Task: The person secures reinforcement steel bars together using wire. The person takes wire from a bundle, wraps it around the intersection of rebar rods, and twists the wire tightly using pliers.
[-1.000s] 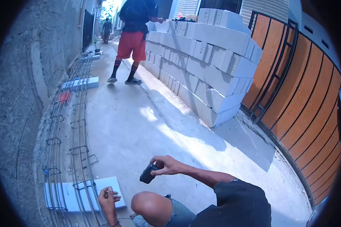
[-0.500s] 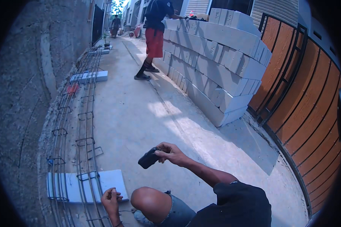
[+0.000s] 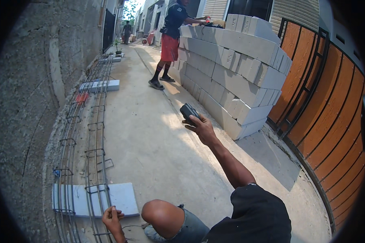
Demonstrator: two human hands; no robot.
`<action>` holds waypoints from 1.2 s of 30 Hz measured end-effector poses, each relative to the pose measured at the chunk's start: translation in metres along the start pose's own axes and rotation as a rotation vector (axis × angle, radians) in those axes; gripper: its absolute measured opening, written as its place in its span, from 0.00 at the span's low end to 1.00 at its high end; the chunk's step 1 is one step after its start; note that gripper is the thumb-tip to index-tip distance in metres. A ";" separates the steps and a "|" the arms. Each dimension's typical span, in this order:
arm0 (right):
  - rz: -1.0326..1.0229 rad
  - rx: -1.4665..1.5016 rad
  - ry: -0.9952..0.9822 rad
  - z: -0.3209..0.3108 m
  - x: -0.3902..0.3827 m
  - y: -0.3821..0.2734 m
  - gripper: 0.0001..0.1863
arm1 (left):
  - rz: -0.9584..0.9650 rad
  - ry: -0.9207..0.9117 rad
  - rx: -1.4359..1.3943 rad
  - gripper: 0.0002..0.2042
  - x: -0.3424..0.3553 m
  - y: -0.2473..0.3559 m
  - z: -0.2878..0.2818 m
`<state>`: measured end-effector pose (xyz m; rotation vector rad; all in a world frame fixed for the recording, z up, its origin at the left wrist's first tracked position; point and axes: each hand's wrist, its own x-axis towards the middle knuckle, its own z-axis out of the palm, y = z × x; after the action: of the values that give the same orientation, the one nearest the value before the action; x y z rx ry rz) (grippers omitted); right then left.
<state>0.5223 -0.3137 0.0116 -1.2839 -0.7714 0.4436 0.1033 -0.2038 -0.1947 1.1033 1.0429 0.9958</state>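
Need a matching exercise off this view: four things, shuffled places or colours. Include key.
1. Black handheld device
2. Near white slab
3. Gate panels
4. Co-worker in red shorts

A. Orange-brown
B. Standing at the block stack
C. In the right hand
D. Under the rebar cages

Pairs: 1-C, 2-D, 3-A, 4-B

Black device at centre, black sleeve at lower right, pale grey blocks at upper right, wood-grained orange gate with black stripes at right, red shorts at top centre, pale blue slab at lower left
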 end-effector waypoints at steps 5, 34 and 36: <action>0.123 0.406 0.003 -0.001 -0.012 0.034 0.24 | -0.002 0.009 0.005 0.10 0.005 -0.007 -0.005; 0.202 0.863 0.246 -0.011 0.183 0.088 0.30 | -0.036 -0.086 0.269 0.11 0.056 0.022 -0.054; 0.042 1.015 0.279 -0.035 0.265 -0.091 0.52 | -0.031 -0.048 0.304 0.11 0.052 0.019 -0.081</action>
<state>0.7162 -0.1782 0.1654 -0.3879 -0.1995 0.5687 0.0342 -0.1339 -0.1938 1.3469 1.1945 0.7978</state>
